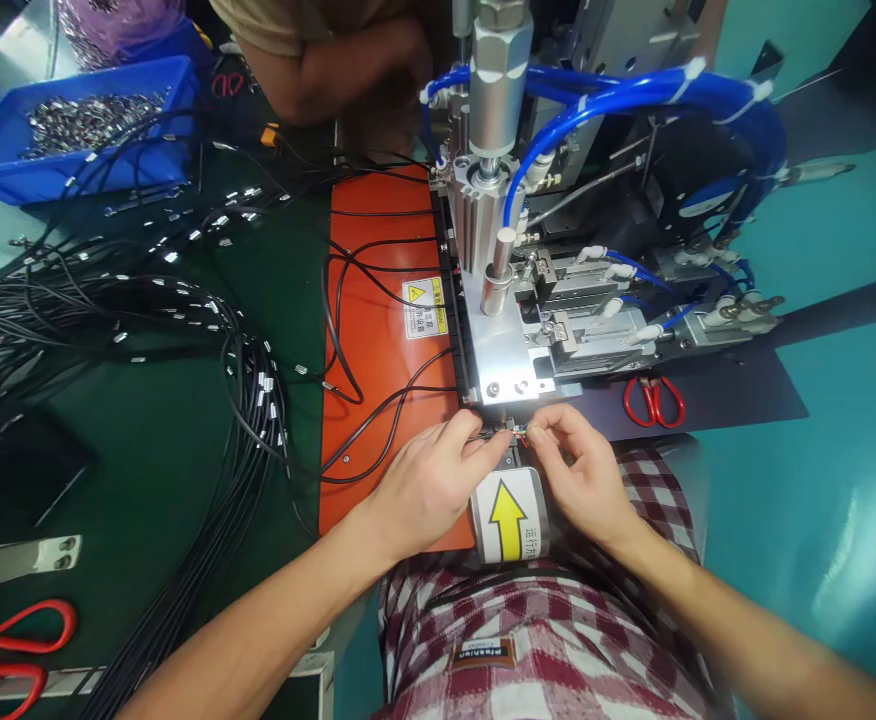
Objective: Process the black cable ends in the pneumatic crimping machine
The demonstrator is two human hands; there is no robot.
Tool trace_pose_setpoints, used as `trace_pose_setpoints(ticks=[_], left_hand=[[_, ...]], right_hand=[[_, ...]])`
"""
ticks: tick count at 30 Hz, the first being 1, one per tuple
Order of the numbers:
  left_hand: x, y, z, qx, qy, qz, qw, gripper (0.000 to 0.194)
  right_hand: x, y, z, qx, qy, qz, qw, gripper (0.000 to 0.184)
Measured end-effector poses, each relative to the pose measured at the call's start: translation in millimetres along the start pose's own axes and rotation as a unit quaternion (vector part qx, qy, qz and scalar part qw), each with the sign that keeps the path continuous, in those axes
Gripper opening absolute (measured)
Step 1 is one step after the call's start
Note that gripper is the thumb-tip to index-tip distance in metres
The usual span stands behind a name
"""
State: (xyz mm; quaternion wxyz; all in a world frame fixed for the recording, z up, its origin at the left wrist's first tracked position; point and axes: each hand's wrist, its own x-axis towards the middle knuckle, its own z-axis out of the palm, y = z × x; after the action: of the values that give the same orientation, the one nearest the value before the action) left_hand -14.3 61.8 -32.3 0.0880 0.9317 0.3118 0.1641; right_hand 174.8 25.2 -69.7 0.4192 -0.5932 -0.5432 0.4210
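Left hand [438, 475] pinches a small cable end [518, 433], thumb against forefinger; right hand [584, 480] has thumb and forefinger together at its coloured tip. From here it sits just past the orange plate's [385, 330] right edge, toward the near corner — long axis crosswise between hands, tip facing right hand, the nearer one.

From the press [504, 345], the board [382, 350] lies at nine o'clock, cable bundle [258, 375] beyond, bin [10, 172] at ten, scissors [656, 400] at four.
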Motion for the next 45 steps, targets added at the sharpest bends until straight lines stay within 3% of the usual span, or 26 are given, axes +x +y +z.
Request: trace_pose_setpoints(ticks=[6,12,15,18,20,22,26,35,45], left_hand=[[-0.6,-0.4,1.8,0.007,0.007,0.005,1.000,0.039],[0.6,-0.1,0.7,0.003,0.006,0.007,1.000,0.039],[1.1,0.4,-0.6,-0.006,-0.003,0.002,1.000,0.038],[1.5,0.3,-0.7,-0.015,-0.013,0.000,1.000,0.037],[1.7,-0.1,0.0,-0.026,-0.010,-0.005,1.000,0.036],[1.8,-0.6,0.7,-0.037,-0.004,-0.011,0.999,0.034],[1.9,-1.1,1.2,-0.045,-0.007,-0.009,0.999,0.034],[1.1,-0.4,1.7,-0.036,-0.007,-0.012,0.999,0.035],[1.1,-1.1,1.4,-0.034,-0.003,-0.005,0.999,0.036]], right_hand=[[1.6,-5.0,-3.3,-0.005,-0.023,0.036,0.999,0.017],[1.4,-4.9,-4.6,-0.081,-0.006,-0.028,0.996,0.011],[4.2,-11.9,-4.9,-0.021,-0.024,0.062,0.998,0.016],[10.2,-20.9,-8.4,0.081,-0.087,0.186,0.975,0.022],[13.2,-24.4,-12.4,0.103,-0.111,0.213,0.965,0.024],[13.4,-24.6,-16.5,0.080,-0.108,0.198,0.971,0.024],[7.6,-19.8,-18.9,-0.045,-0.038,0.113,0.992,0.024],[-0.4,-16.4,-6.9,-0.134,0.019,-0.023,0.991,0.011],[2.7,-15.1,-6.7,-0.045,-0.020,0.069,0.996,0.017]])
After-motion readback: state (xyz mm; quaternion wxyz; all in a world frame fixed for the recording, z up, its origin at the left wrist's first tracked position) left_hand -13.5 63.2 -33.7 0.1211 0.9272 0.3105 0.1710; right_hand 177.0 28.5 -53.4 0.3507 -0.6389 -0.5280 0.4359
